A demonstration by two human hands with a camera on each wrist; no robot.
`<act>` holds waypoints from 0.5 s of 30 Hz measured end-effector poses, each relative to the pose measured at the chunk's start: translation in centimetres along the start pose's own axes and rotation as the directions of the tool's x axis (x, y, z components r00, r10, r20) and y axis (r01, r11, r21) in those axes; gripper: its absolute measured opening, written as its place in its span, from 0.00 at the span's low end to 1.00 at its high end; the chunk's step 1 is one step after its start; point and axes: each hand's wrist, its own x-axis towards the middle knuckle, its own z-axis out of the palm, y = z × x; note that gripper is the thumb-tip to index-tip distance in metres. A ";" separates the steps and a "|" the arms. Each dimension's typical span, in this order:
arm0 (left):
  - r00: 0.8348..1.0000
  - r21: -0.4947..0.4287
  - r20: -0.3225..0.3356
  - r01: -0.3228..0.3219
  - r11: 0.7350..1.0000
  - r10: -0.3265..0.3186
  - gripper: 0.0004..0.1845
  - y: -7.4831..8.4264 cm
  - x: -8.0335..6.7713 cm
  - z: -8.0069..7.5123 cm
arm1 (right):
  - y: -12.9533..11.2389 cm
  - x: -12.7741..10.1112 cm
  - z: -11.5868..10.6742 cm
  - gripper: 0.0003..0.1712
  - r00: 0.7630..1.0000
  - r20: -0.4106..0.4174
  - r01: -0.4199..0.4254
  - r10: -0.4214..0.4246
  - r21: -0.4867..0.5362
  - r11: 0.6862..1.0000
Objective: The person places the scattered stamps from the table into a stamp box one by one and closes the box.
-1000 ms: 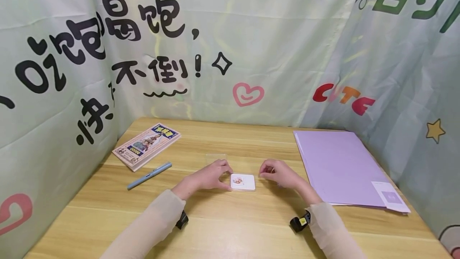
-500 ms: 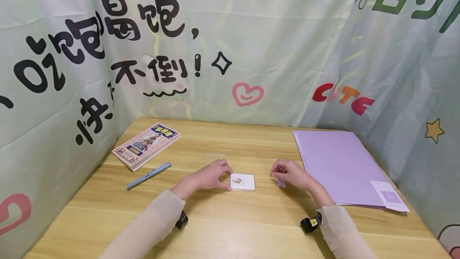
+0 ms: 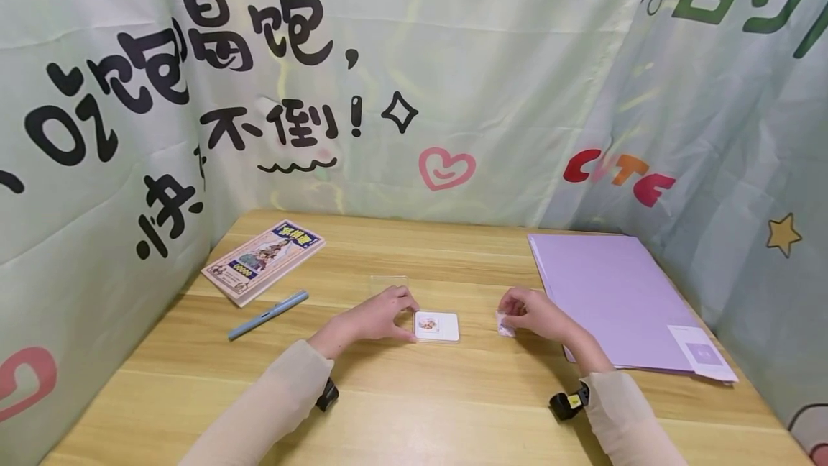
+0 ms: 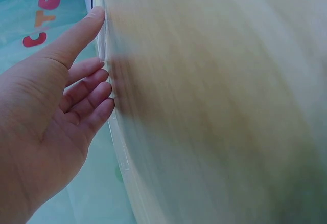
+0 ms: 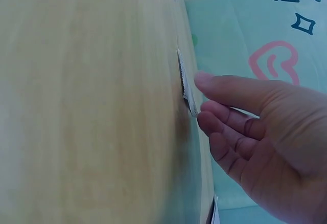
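A shallow clear case (image 3: 448,328) lies on the table in the head view, with a white card bearing a small coloured picture inside. My left hand (image 3: 380,313) holds the case by its left end, thumb at the near corner and fingers at the far one. To the right, a small purple-patterned wrapper (image 3: 502,325) rests on the table under my right hand (image 3: 532,313). In the right wrist view, the wrapper (image 5: 185,83) has a ragged edge and sits beside the fingertips. Thumb and fingers (image 5: 208,120) are parted there, without a visible pinch.
A clear lid-like piece (image 3: 389,282) lies behind the left hand. A blue pen (image 3: 268,316) and a pink illustrated booklet (image 3: 264,262) are at the left. A purple folder (image 3: 608,297) with a white label covers the table's right side. Printed cloth surrounds the table.
My right hand has moved right, away from the case, bringing the wrapper down onto the table. My left hand has stayed at the case.
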 end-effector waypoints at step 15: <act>1.000 -0.010 0.000 0.003 1.000 -0.003 0.30 0.0 0.0 0.0 | 0.4 -0.2 -0.2 0.07 0.999 0.004 -0.053 0.053 -0.035 0.998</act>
